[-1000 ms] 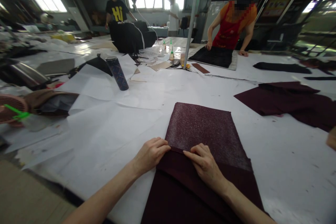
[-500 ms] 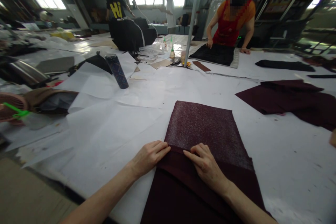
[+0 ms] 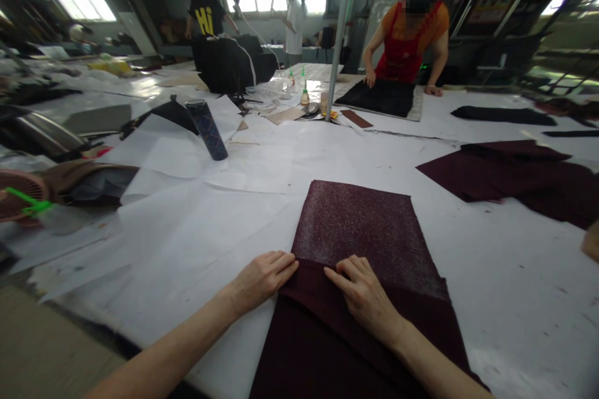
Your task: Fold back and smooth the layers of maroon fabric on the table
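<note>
A dark maroon fabric piece [image 3: 360, 218] lies flat in front of me, its far part covered with a whitish speckled layer. A plain maroon fabric layer [image 3: 299, 336] overlaps its near part, with a folded edge running across. At the left end of that edge, my left hand [image 3: 264, 277] is closed, fingertips and thumb pinching the fabric. Close to its right, my right hand [image 3: 367, 296] has curled fingers and its thumb on the same folded edge, gripping the cloth. What lies under the fingertips is hidden.
White sheets [image 3: 187, 230] cover the table's left side. A dark patterned roll [image 3: 206, 129] stands beyond them. More maroon fabric [image 3: 510, 174] lies at right. Across the table, a person in a red apron [image 3: 407, 43] handles black material [image 3: 377, 98]. A metal pole [image 3: 340, 37] rises mid-table.
My view has shifted slightly, so everything sits a little further left. Both hands stay on the folded edge with hardly any movement. Near the window, a person in white shows more clearly.
</note>
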The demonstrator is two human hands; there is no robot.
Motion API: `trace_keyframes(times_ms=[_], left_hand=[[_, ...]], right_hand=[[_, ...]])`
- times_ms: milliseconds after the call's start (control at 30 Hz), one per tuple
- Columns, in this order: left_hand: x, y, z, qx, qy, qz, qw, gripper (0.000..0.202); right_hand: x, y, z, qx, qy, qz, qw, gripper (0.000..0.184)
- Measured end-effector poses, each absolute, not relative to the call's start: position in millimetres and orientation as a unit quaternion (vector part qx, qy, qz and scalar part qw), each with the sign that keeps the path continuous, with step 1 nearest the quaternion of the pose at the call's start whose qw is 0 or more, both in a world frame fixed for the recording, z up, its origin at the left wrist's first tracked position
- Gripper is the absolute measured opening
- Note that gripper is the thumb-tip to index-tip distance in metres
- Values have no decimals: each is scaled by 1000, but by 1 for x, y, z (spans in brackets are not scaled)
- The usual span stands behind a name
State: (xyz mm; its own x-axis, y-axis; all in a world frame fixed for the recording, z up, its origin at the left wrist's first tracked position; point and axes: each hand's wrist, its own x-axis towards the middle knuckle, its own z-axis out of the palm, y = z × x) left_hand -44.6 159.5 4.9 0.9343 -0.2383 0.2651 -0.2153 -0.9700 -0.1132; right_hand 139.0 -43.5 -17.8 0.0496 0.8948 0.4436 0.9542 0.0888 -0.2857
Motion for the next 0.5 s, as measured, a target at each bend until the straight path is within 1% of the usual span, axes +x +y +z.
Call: trace_keyframes(times_ms=[133, 233, 300, 400, 500], left_hand=[[-49, 163, 34, -987, 76, -125, 72, 23], [-40, 150, 63, -989, -3, -129, 69, 30], [-29, 134, 71, -994, -15, -91, 53, 32], [-14, 111, 61, -999, 17, 22, 45, 23], [-11, 99, 42, -996, 8, 64, 58, 22]], right_hand=[[138, -43, -17, -673, -688, -70, 262, 31], [138, -44, -16, -674, -688, -72, 258, 32], [137, -44, -16, -675, -689, -72, 255, 33], [138, -45, -15, -677, -688, -74, 252, 31], [141, -46, -14, -678, -691, -66, 241, 29]])
